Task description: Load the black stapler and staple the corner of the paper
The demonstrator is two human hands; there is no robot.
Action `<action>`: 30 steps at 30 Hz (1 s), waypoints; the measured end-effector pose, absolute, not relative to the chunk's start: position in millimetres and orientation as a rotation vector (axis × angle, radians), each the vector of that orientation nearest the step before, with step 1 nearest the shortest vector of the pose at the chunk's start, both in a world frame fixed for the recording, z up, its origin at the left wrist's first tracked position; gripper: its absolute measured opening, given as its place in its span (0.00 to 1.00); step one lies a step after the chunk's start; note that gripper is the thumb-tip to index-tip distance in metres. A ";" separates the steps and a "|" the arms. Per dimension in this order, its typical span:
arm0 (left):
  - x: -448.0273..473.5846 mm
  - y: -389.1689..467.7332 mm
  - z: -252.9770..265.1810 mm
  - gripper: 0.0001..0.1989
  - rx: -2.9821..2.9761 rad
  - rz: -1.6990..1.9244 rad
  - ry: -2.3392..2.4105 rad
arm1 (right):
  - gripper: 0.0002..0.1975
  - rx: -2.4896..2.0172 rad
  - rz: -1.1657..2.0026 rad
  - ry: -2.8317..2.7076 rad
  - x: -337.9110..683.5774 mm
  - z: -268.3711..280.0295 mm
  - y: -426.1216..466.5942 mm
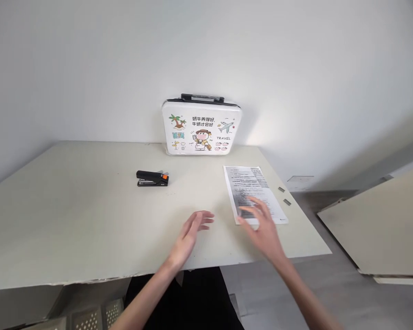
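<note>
My right hand (264, 229), fingers spread and holding nothing, hovers over the lower left part of a printed sheet of paper (271, 204); I cannot tell whether a fingertip touches it. My left hand (194, 229) is to the left of the paper, above the bare tabletop, with its fingers stretched out and nothing in them. A black stapler (152, 178) with an orange patch lies farther back on the left, apart from both hands. Two small grey strips of staples (287, 202) rest right of the paper.
A white case (203, 128) with cartoon prints and a black handle stands upright at the back of the table (89, 206), near the wall. To the right is a pale panel (382, 224) beyond the table's edge. Perforated baskets (89, 319) sit below the front edge.
</note>
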State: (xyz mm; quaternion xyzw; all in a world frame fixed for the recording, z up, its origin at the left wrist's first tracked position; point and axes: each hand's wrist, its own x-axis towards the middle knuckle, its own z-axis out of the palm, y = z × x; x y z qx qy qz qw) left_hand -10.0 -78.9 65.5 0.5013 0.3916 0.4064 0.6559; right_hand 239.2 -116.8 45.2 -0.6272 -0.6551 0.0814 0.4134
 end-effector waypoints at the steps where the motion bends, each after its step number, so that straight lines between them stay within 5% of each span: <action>1: -20.4 -72.5 64.3 0.23 1.271 0.909 0.962 | 0.15 -1.635 0.134 -1.594 264.7 40.0 -116.0; 7: -89.8 -39.4 54.8 0.25 1.502 0.953 1.173 | 0.21 -1.828 -0.169 -1.526 398.5 2.9 -102.0; 17: -91.8 -51.9 63.1 0.15 1.446 0.998 1.163 | 0.18 -2.036 -0.136 -1.704 465.0 -18.2 -42.9; 25: -94.4 -49.0 63.5 0.21 1.460 0.997 1.275 | 0.21 -1.831 0.115 -1.319 412.8 23.7 -80.6; 30: -93.4 -49.6 54.0 0.19 1.516 0.973 1.291 | 0.18 -1.666 0.685 -1.360 307.7 48.4 -121.8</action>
